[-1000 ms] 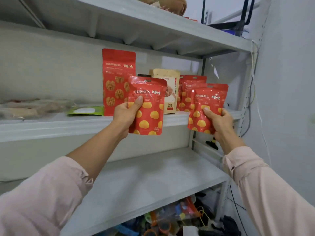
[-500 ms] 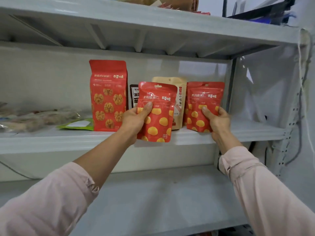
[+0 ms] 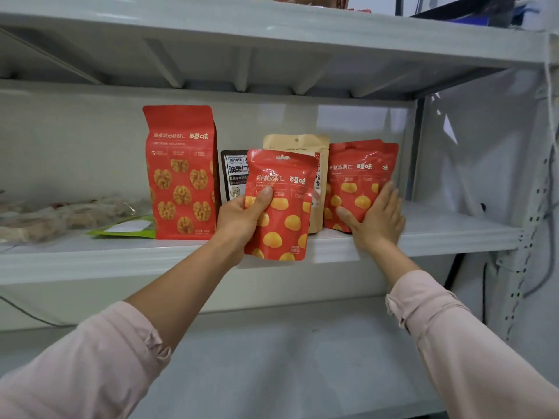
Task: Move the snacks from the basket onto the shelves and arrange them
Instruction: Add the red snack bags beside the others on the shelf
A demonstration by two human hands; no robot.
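Head view: a red chestnut pouch [image 3: 281, 213] is gripped in the left hand [image 3: 242, 220], with the thumb pressed across the front and the other fingers hidden behind it. It's held upright out in front of the middle shelf [image 3: 453, 237], and its bottom edge hangs past the shelf's front lip, so it's not set down yet.

Over on the right, a second red pouch [image 3: 354, 179] is stood on that same shelf. The right hand [image 3: 375, 220] is laid against it, thumb on the front and fingers stretched up along its right edge. It looks like a flat press rather than a pinch, though that bit is blurred. A third matching pouch [image 3: 392, 155] can just be made out behind it.

Also lined up on the shelf, left to right:
- a tall walnut bag [image 3: 181, 176]
- a small dark pouch [image 3: 233, 176]
- a tan pouch [image 3: 298, 143], partly covered by the held one

A green packet [image 3: 127, 228] is lying flat left of the walnut bag, with clear bags [image 3: 45, 219] further along. Pink sleeves [image 3: 90, 364] are pushed up both forearms.
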